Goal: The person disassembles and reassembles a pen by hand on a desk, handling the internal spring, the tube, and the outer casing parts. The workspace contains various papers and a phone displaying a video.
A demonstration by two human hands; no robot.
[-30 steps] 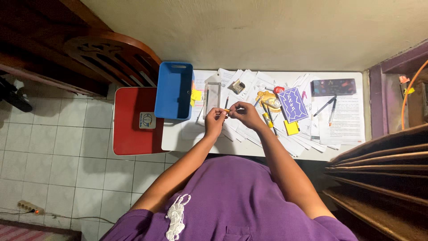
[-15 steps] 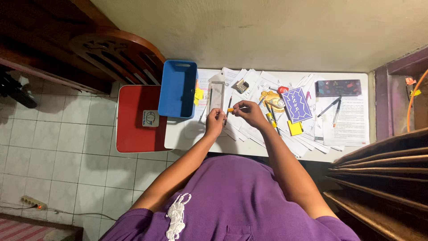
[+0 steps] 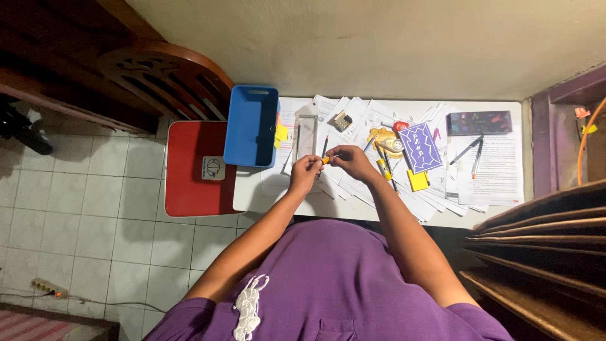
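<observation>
Both hands meet above the white desk (image 3: 252, 196). My left hand (image 3: 304, 172) pinches a small orange piece (image 3: 326, 160) at its fingertips. My right hand (image 3: 352, 164) holds a thin dark pencil (image 3: 324, 146), whose tip points away toward the wall, and its near end goes into the orange piece. The two hands touch at the fingertips. Loose printed papers (image 3: 353, 120) lie under and around them.
A blue plastic bin (image 3: 251, 126) stands at the desk's left end beside a red stool (image 3: 192, 167) and a wooden chair (image 3: 161, 76). On the papers lie a clear ruler (image 3: 307, 136), a purple card (image 3: 420, 147), yellow sticky pads (image 3: 416, 181), pens (image 3: 470, 151) and a dark case (image 3: 478, 123).
The hands have closed together again after parting slightly half a second ago. The pencil stays between them over the same spot.
</observation>
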